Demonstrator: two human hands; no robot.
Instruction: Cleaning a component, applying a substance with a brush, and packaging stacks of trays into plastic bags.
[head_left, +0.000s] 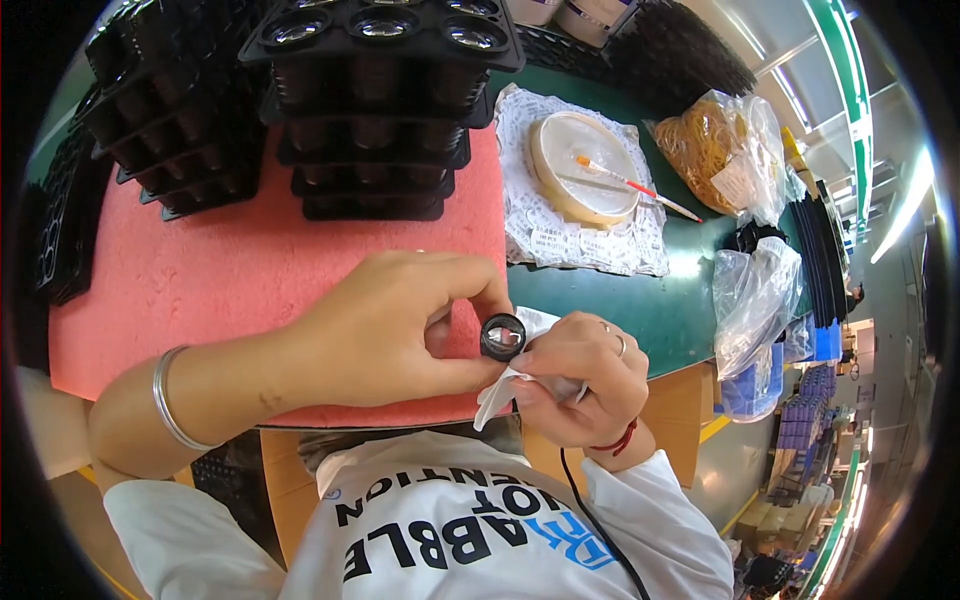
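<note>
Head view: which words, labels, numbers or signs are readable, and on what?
White shirt: large black and blue lettering, wording not copied.
Printed sheet: small text, mostly too small to read.
White label on yellow-filled bag: too small to read.
Tub at top edge: label blurred.

Two hands [390, 325] [590, 380] — one held lens [503, 337], one brush [641, 188]

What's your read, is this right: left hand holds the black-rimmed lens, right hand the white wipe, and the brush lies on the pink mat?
Not quite: the brush isn't on the pink mat; the head view shows it lying across the round dish. Left hand with black-rimmed lens, right hand with white wipe: correct.
</note>
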